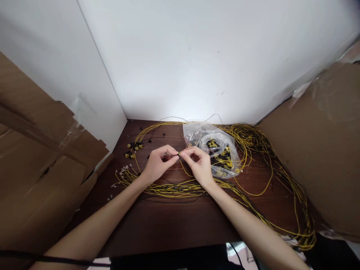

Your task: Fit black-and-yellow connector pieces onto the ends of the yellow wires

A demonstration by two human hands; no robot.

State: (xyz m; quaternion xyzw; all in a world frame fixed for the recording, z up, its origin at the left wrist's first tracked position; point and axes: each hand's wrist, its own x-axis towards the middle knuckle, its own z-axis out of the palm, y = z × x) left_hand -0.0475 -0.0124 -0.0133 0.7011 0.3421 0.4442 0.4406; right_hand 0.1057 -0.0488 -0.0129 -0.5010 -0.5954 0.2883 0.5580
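Observation:
My left hand [161, 162] and my right hand [199, 165] meet fingertip to fingertip above the middle of the table. Between them both pinch a small black and yellow connector [179, 154], mostly covered by my fingers. From it a thin yellow wire [184, 169] curves down toward the table. Just beyond my right hand lies a clear plastic bag [194, 129], its mouth spread, with many black and yellow connectors [225, 159] inside. Below my hands a long bundle of yellow and black wires [174, 190] runs across the table.
More wired connectors [133, 148] lie at the left, above white-tipped wire ends [123, 170]. A tangled wire coil [244, 135] sits at the back right and trails down the right side. Cardboard sheets [33, 161] and white panels [191, 67] wall in the brown table [168, 225].

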